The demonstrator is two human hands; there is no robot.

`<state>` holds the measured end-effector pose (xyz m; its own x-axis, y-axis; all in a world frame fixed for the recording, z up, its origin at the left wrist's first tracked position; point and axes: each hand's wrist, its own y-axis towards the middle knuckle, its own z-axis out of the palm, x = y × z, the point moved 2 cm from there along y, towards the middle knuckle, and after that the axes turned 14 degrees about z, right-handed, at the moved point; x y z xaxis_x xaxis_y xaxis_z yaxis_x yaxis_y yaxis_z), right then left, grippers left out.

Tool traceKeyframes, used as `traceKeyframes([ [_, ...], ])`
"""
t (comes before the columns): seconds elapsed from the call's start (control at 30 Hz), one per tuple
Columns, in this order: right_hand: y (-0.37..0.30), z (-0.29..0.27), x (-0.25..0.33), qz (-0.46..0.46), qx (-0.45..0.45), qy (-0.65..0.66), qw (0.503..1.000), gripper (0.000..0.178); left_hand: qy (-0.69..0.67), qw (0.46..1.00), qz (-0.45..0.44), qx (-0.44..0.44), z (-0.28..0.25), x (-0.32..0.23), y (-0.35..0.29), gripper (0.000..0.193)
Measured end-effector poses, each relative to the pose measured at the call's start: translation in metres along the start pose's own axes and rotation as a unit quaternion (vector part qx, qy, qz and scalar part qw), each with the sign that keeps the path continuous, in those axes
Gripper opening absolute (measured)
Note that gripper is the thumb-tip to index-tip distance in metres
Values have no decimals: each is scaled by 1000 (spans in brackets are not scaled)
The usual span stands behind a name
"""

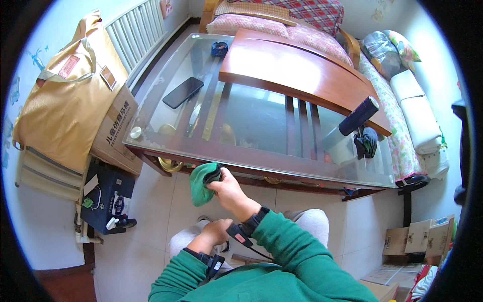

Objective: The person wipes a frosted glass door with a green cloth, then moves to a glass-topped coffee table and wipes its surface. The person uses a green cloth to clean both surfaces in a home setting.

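Note:
Near the front edge of the glass-topped table, my right hand is closed on a soft green cloth with a black edge. The cloth hangs bunched from the fingers, outside the table's edge. My left hand rests low by my left knee, curled, with its fingers mostly hidden. On the table's right part a dark cylindrical bottle stands beside a bunched black cloth. A black phone lies on the left part of the glass.
A curved wooden panel lies across the table's far side, near a blue ashtray-like dish. To the left are a tan bag, a cardboard box and a dark blue box. Cardboard boxes stand at the lower right.

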<state>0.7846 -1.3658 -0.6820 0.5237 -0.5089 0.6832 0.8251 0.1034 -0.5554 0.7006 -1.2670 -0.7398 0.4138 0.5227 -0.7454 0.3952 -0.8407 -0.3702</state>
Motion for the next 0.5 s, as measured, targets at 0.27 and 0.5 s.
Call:
traceKeyframes([
  [0.27, -118, -112, 115, -473, -150, -717, 490, 15, 64, 998, -19, -5, -2, -13, 1, 43],
  [0.5, -119, -201, 102, -344, -148, -781, 500, 17, 69, 997, -15, -12, 1, -12, 5, 48],
])
